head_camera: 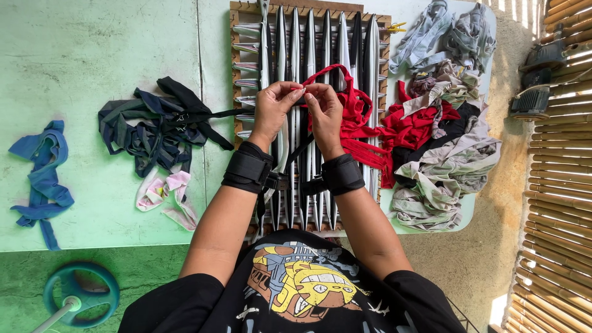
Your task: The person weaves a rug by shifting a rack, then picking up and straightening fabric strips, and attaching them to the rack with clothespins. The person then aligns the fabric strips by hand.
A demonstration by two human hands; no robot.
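My left hand and my right hand meet above a wooden weaving frame strung with grey and black fabric strips. Both pinch a red fabric strip that loops up over the frame and trails right into a red heap. A black strap sits on each wrist. The fingertips touch each other at the strip's end.
A pile of grey, red and black fabric scraps lies right of the frame. Dark blue and black strips, pink scraps and a blue strip lie on the green table. A bamboo wall stands at right; a teal round base sits below.
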